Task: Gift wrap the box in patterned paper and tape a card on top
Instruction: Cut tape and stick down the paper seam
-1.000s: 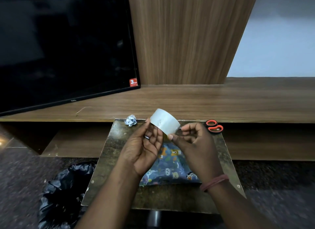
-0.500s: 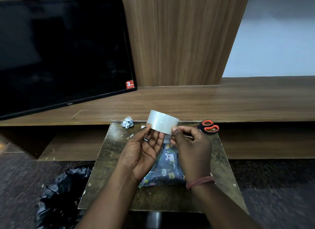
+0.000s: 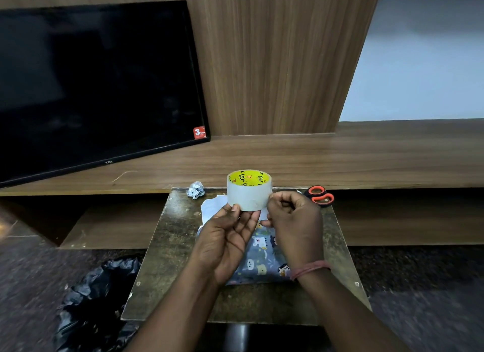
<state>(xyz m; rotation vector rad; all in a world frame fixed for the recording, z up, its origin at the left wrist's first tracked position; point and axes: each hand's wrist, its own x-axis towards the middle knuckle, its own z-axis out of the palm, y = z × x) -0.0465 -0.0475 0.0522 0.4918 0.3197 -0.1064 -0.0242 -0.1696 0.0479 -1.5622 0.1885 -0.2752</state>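
Above the wrapped box (image 3: 262,257), both hands hold a tape roll (image 3: 248,191) upright. L hand (image 3: 225,244) pinches its near edge w/ fingertips; R hand (image 3: 293,220), fingers curled, pinches its right side.

We see the clear tape roll (image 3: 248,194) held upright above the patterned wrapped box (image 3: 262,257), which lies flat mid-tabletop (image 3: 170,246).

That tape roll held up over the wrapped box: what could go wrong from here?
The right hand picks at the edge of the clear tape roll, so the strip may tear unevenly or stick to itself. The scissors lie at the far table edge, needing a reach. The wrapped box lies unheld and could shift.
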